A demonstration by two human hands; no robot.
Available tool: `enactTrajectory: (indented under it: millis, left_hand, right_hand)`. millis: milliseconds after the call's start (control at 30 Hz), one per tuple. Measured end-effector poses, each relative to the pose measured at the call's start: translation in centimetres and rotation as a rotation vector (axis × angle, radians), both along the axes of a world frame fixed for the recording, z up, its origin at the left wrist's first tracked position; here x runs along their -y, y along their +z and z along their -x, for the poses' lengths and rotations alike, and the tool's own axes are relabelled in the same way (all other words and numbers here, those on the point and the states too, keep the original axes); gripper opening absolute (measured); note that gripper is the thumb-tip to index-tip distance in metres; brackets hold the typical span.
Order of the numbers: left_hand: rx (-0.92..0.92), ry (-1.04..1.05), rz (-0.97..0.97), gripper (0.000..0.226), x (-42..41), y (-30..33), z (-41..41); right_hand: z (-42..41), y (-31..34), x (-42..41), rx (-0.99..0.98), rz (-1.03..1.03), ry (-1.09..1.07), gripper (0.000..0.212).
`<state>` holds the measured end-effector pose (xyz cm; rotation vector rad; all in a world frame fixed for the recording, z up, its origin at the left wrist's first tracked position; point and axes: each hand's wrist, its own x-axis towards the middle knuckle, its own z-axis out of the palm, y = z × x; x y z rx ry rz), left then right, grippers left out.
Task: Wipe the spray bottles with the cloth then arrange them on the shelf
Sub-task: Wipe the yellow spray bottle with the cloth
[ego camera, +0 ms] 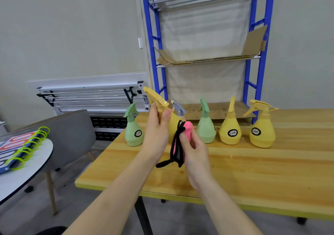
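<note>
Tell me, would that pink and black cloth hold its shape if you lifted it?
Probably not. The cloth bunches in the right hand and its black edge droops loosely, so it looks floppy. It seems light, held by a few fingers.

The left hand [156, 126] and pink cloth [188, 129] cover most of the held yellow bottle [172, 124]. A grey-topped bottle [179, 109] behind shows only its sprayer, body perhaps hidden. The table [271, 171] runs off the right edge.

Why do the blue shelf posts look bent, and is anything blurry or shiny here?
Head view: the wide-angle lens bows the blue shelf posts; lighting is soft and even, shadows faint; a dull sheen lies on the wooden table; the whole picture is slightly soft, most at the edges, as on the ring-bound booklet.
</note>
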<state>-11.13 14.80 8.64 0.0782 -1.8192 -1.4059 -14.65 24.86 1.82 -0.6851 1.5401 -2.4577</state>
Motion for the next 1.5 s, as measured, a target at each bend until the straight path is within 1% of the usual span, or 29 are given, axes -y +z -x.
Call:
enactTrajectory:
  millis: [67, 167, 233, 267, 300, 333, 400, 467, 533, 633, 700, 767, 800, 900, 933, 1000, 1067, 1167, 1233, 1333, 1433, 1500]
  left_hand:
    - [0.008, -0.034, -0.039, 0.015, 0.1, 0.3, 0.0]
    - [-0.003, -0.058, -0.131, 0.019, 0.1, 0.7, 0.1]
    - [-0.016, -0.027, -0.266, 0.031, 0.2, 1.0, 0.4]
    - [-0.008, -0.003, -0.339, 0.039, 0.5, 0.9, 0.7]
    - [0.0, 0.011, -0.391, 0.042, 0.8, 0.8, 0.8]
    - [0.009, 0.013, -0.426, 0.039, 1.2, 0.6, 1.0]
    - [0.047, -0.004, -0.447, 0.033, 1.5, 0.5, 0.8]
    - [0.069, -0.04, -0.419, 0.027, 1.9, 0.5, 0.6]
    - [0.087, -0.107, -0.377, 0.02, 2.5, 0.6, 0.3]
    - [0.108, -0.204, -0.309, 0.021, 3.1, 0.7, -0.3]
    - [0.113, -0.199, -0.265, 0.022, 3.1, 0.7, -0.5]
    - [0.098, -0.153, -0.254, 0.025, 3.2, 0.2, -0.3]
    - [0.092, -0.127, -0.256, 0.031, 3.2, -0.1, 0.0]
    - [0.109, -0.051, -0.224, 0.068, 3.1, -1.1, 0.7]
    - [0.109, -0.035, -0.24, 0.071, 3.2, -1.5, 1.0]
    - [0.103, -0.012, -0.299, 0.064, 4.0, -2.1, 1.8]
    - [0.134, -0.004, -0.303, 0.052, 4.9, -2.6, 2.4]
    - [0.181, 0.04, -0.198, 0.031, 6.1, -3.2, 2.7]
    - [0.19, 0.133, -0.075, 0.016, 6.7, -3.5, 3.0]
    - [0.225, 0.282, 0.097, 0.014, 7.8, -4.0, 4.1]
    - [0.291, 0.353, 0.156, 0.005, 8.7, -4.8, 5.7]
    - [0.333, 0.398, 0.174, 0.014, 9.4, -5.5, 6.9]
  right_hand:
    - [0.4, 0.3, 0.0, -0.005, 0.009, 0.026, 0.051]
    - [0.1, 0.2, 0.5, -0.078, -0.006, -0.011, 0.051]
    - [-0.4, -0.2, 0.9, -0.126, -0.033, -0.04, 0.055]
    - [-0.7, -0.4, 1.0, -0.144, -0.051, -0.046, 0.059]
    - [-0.9, -0.7, 1.0, -0.155, -0.074, -0.048, 0.065]
    - [-1.0, -0.8, 0.8, -0.167, -0.102, -0.051, 0.07]
    - [-0.8, -1.2, 0.5, -0.193, -0.139, -0.054, 0.074]
    - [-0.3, -0.9, 0.1, -0.201, -0.145, -0.02, 0.07]
    - [0.4, -0.3, -0.5, -0.209, -0.127, 0.035, 0.06]
    - [1.4, 0.4, -1.2, -0.178, -0.097, 0.144, 0.045]
    - [1.7, 0.6, -1.3, -0.136, -0.101, 0.201, 0.041]
    - [1.7, 0.5, -1.2, -0.135, -0.11, 0.188, 0.043]
    - [1.7, 0.4, -1.1, -0.15, -0.112, 0.165, 0.043]
    - [1.7, 0.4, -1.0, -0.152, -0.103, 0.116, 0.045]
    - [1.8, 0.2, -0.9, -0.147, -0.112, 0.103, 0.045]
    - [1.9, 0.0, -0.7, -0.116, -0.126, 0.062, 0.043]
    - [2.2, -0.4, -0.6, -0.084, -0.136, 0.033, 0.037]
    - [2.7, -1.0, -0.7, -0.076, -0.178, 0.009, 0.034]
    - [3.1, -1.2, -0.9, -0.087, -0.213, 0.0, 0.036]
    - [3.8, -1.0, -1.2, -0.105, -0.249, -0.014, 0.039]
    - [4.6, -0.7, -1.4, -0.117, -0.261, -0.043, 0.035]
    - [5.1, -0.4, -1.5, -0.131, -0.27, -0.05, 0.033]
